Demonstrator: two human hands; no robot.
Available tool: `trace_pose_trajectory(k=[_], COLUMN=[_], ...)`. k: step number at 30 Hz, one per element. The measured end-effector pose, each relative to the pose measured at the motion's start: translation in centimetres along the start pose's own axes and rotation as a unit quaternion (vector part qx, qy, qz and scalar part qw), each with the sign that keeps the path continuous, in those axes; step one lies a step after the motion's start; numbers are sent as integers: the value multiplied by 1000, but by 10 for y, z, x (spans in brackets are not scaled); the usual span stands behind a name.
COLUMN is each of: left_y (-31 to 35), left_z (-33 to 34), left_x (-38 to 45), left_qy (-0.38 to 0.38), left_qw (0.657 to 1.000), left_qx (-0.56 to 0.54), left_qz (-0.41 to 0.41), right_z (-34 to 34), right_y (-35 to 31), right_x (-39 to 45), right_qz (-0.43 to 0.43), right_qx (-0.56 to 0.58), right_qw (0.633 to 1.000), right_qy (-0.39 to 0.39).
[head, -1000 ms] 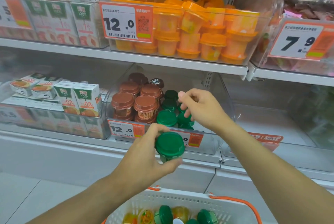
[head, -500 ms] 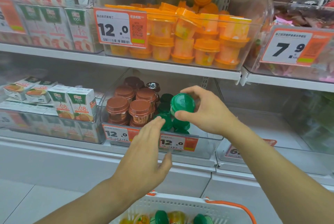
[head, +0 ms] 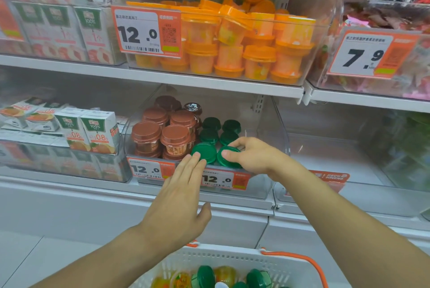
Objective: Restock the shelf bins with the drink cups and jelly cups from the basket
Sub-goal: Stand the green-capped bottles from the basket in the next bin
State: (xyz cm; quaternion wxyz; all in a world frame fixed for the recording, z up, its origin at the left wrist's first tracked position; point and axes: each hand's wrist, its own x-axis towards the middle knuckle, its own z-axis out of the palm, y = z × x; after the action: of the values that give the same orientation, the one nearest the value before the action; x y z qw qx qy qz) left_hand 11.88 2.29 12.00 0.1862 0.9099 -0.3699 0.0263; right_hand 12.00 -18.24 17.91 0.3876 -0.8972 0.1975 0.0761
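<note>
My right hand (head: 253, 156) curls over a green-lidded cup (head: 229, 156) at the front of the lower clear bin (head: 277, 129), thumb on the lid's near side, fingers wrapped over the far rim, gripping it. My left hand (head: 183, 194) is flat and open, fingers straight and together, fingertips (head: 196, 155) touching the near edge of the neighbouring green lid (head: 204, 151); it holds nothing. Green lids in that bin: six visible, in two columns of three, the back ones dark and dim. Left of them in the same bin, brown-lidded cups (head: 160, 134), about six lids visible plus one dark printed lid (head: 193, 107) at the back; they look stacked two high, lower layer partly hidden. Two price tags reading 12.0 on the bin front, the right one (head: 224, 179) partly covered by my left fingers. Upper shelf: a clear bin of orange cups (head: 244, 41), too many and too jumbled to count, with one 12.0 tag (head: 146, 32). To its right a 7.9 tag (head: 365, 54) on a bin of blurry pink contents. Juice cartons (head: 90, 130) on the left, two clear in front, the rest blurred. The white basket (head: 232, 262) with orange handle sits at the bottom edge, cut off; in it three green lids and some yellow-orange jelly cups (head: 224, 272), count unclear.
</note>
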Motion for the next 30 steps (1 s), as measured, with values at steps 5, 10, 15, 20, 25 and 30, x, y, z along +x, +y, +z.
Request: trace_pose_trajectory(k=[5, 10, 15, 20, 25, 30], left_y=[0, -1, -2, -3, 12, 43], left_z=[3, 3, 5, 5, -8, 11], left_x=[1, 1, 1, 1, -7, -27], left_qy=[1, 7, 17, 6, 102, -97], left_qw=[1000, 1000, 1000, 1000, 993, 994], left_qx=[-4, 3, -4, -3, -43, -33], left_qz=[-1, 3, 9, 6, 38, 37], right_z=[-1, 2, 4, 7, -2, 11], right_y=[-1, -2, 2, 6, 1, 22], right_x=[-3, -3, 0, -4, -27, -66], right_qz=[14, 14, 16, 4, -191, -432], right_qx=[10, -23, -49, -74, -151, -91], right_qw=[1000, 1000, 999, 997, 935, 850], right_qy=[-8, 8, 17, 29, 260, 288])
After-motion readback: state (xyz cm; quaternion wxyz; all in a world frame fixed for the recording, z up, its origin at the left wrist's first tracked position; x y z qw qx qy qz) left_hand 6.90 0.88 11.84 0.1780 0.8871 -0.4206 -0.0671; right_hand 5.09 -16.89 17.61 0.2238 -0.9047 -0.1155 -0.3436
